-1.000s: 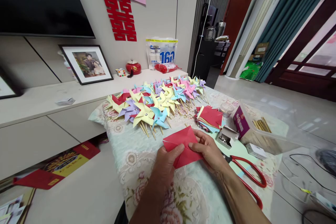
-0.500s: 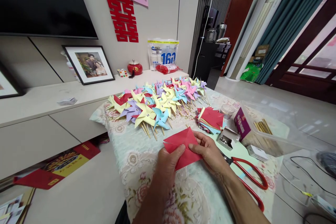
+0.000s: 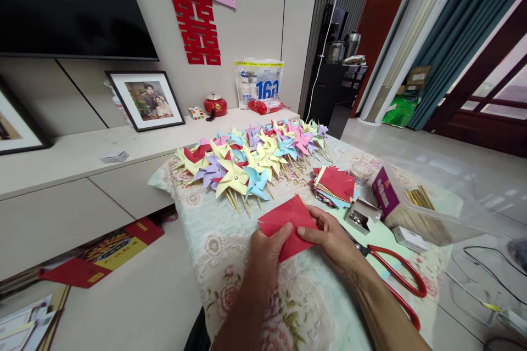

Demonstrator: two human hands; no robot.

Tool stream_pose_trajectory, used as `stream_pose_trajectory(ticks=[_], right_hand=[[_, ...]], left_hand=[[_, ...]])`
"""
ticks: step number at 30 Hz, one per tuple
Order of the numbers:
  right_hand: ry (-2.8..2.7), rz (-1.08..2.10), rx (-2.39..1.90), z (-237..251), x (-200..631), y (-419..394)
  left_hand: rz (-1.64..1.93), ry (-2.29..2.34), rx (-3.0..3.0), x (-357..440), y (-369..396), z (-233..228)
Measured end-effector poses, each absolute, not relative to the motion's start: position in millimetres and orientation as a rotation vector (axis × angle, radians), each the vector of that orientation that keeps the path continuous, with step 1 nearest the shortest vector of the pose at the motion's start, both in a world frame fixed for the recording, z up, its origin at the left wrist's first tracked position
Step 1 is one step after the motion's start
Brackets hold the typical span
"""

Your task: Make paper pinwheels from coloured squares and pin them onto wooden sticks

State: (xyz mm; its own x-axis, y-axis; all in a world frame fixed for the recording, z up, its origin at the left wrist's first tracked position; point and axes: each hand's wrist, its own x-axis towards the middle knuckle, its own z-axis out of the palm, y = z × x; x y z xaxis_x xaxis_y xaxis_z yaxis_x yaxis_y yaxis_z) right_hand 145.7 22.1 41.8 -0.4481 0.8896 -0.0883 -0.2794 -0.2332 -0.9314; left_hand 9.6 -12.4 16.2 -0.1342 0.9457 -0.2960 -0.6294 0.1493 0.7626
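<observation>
Both of my hands hold one red paper square (image 3: pixel 286 218) just above the floral tablecloth (image 3: pixel 214 230). My left hand (image 3: pixel 265 255) pinches its near left edge with thumb on top. My right hand (image 3: pixel 331 238) grips its right side. Beyond the paper lies a heap of finished paper pinwheels (image 3: pixel 251 159) in yellow, blue, purple, pink and red, on wooden sticks. A stack of cut coloured squares (image 3: pixel 334 185) with red on top sits just right of the held sheet.
Red-handled scissors (image 3: pixel 401 279) lie by my right forearm. A small open box (image 3: pixel 362 214), a clear tub of sticks (image 3: pixel 424 205) and a small jar (image 3: pixel 361 171) stand at the right. A low cabinet with framed photos (image 3: pixel 146 98) runs along the left.
My hands and the red sheet keep the same grip. The view has shifted slightly, so everything sits a little further right in the picture.
</observation>
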Motion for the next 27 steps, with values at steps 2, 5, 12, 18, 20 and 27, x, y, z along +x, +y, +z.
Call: stream_pose_trajectory(ticks=[2,5,12,18,20,27], right_hand=[[-1.132,1.805,-0.847,41.2,146.5,21.5],[-1.111,1.819,-0.871,38.6,146.0,21.9],[-1.005,1.637,-1.045,33.2,143.1,27.2],[-0.919,1.526,-1.044,36.0,144.5,31.2],[-0.935,1.524,-1.041,37.2,145.7,31.4],[-0.967,1.474,-1.004,37.4,148.1,32.0]], left_hand=[[1.449,0.922,0.398,9.2,-11.8,18.0],[1.464,0.889,0.351,8.5,-11.1,21.8],[1.479,0.869,0.369,7.4,-11.3,31.8],[1.450,0.893,0.381,3.7,-9.6,29.3],[1.447,0.857,0.395,2.1,-9.7,28.0],[1.292,0.758,0.463,-0.7,-12.8,26.9]])
